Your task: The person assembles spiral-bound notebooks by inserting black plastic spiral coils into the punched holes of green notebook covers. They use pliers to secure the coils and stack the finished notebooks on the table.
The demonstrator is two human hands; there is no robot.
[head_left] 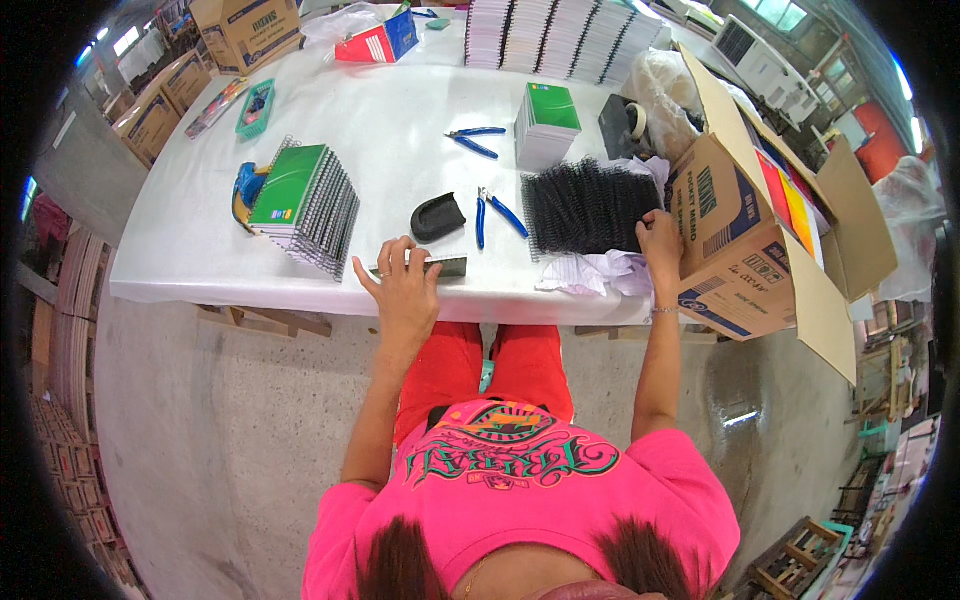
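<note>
My left hand (402, 285) is at the table's front edge, its fingers curled over a narrow dark strip-like block (452, 267); the hand hides most of it. At the right, my right hand (660, 243) is closed at the end of a pile of black spiral binding coils (585, 208); its fingertips pinch at the coil ends. Between the hands lie a black curved holder (437, 217) and blue-handled pliers (498, 213). Farther back rest more blue-handled pliers (476, 140) and a stack of green-covered memo pads (547, 130). Spiral-bound green notebooks (300, 205) are stacked at the left.
An open cardboard box (730, 225) borders my right hand, with crumpled white paper (600, 272) near it. A tape dispenser (248, 190) sits behind the notebooks. Tall stacks of bound books (550, 38), a red-and-blue box (378, 42) and a green basket (257, 108) stand farther back.
</note>
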